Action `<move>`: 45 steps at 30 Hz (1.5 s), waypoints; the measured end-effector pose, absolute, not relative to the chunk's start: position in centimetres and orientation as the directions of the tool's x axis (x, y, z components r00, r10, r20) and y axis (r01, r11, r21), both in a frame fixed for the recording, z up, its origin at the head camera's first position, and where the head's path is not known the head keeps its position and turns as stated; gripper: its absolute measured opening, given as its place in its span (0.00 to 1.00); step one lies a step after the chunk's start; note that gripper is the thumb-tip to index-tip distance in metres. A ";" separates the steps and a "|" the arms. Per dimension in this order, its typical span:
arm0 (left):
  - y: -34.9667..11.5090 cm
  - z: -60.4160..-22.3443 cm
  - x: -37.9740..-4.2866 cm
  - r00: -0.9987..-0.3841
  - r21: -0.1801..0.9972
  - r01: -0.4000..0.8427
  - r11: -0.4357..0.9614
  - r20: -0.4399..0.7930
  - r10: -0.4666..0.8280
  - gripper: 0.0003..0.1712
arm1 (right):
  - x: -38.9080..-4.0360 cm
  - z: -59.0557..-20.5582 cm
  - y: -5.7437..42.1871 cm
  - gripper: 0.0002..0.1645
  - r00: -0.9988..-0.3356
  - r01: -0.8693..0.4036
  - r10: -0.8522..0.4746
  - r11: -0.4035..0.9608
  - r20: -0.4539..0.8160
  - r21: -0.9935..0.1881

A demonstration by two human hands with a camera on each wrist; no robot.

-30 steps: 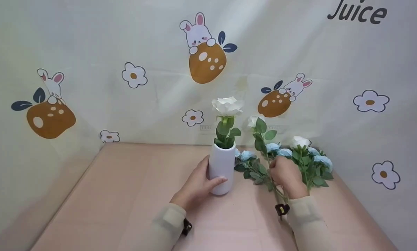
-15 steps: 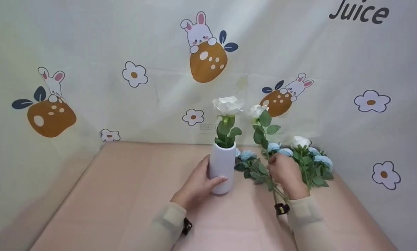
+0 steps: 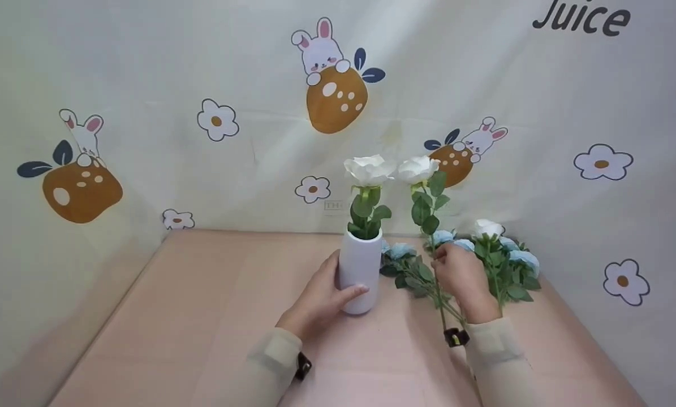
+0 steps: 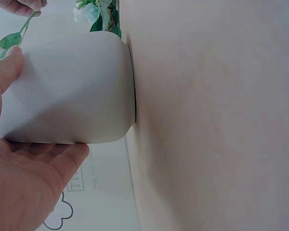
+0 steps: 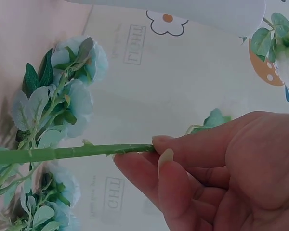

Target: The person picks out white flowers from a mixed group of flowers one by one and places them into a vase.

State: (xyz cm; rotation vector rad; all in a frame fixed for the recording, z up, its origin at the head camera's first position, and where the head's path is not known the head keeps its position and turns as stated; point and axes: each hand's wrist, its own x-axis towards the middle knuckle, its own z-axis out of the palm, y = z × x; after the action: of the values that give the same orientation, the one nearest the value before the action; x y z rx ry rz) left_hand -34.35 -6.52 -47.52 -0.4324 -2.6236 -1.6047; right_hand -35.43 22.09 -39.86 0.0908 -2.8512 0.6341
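A white vase (image 3: 360, 277) stands upright on the table, one white rose (image 3: 370, 170) rising from its mouth. My left hand (image 3: 321, 297) grips the vase low on its left side, thumb across the front; the left wrist view shows the fingers curved along the vase wall (image 4: 77, 91). To the right, my right hand (image 3: 463, 277) pinches the green stem of a second white rose (image 3: 418, 169), held upright beside the first bloom. In the right wrist view, the thumb and fingertips close on the bare stem (image 5: 86, 151).
Blue flowers (image 3: 401, 250) with leafy stems lie right of the vase, behind the right hand. More blue flowers (image 3: 523, 263) and another white rose (image 3: 488, 228) lie at the table's right edge. A printed curtain (image 3: 258, 85) hangs behind the pink table (image 3: 202, 316).
The second white rose has risen and its bloom has come nearer the one in the vase, its stem now more upright. The left hand and vase have stayed in place.
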 end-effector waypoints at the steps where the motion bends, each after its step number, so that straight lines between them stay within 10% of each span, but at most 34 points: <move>1: -6.5 -47.5 -34.4 -0.961 0.868 0.254 0.427 0.174 0.217 0.59 | -35.5 -39.8 22.1 0.15 -0.973 -0.108 -0.012 0.905 0.229 -0.411; 45: -6.5 -47.5 -34.3 -0.958 0.866 0.267 0.423 0.190 0.216 0.58 | -34.5 -39.0 21.0 0.18 -0.912 -0.219 -0.005 0.851 0.409 -0.477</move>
State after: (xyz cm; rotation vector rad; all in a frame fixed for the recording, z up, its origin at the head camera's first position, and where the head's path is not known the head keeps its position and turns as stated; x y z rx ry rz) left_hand -34.27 -6.52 -47.50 -0.4426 -2.6076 -1.6020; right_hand -34.53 20.97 -38.96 0.1668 -2.6295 0.7444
